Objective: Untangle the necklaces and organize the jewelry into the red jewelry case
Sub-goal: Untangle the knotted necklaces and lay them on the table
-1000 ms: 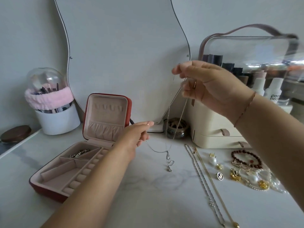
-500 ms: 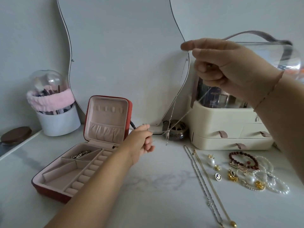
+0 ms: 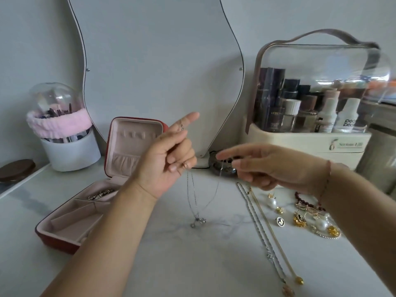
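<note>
Left hand [image 3: 169, 161] raised mid-frame, curled fingers pinching thin silver necklace [image 3: 194, 202] — chain hangs down, pendant touching desk [image 3: 150, 264]. Right hand [image 3: 276, 168] at 3 o'clock of left, fingers extended, blurred; other strand of chain runs up to its fingertips, so grasping necklace too. Red jewelry case [image 3: 70, 221] open at 9 o'clock, small item in back compartment. Two long chains [image 3: 265, 230] plus earrings, bracelets at 4 o'clock on desk.
</note>
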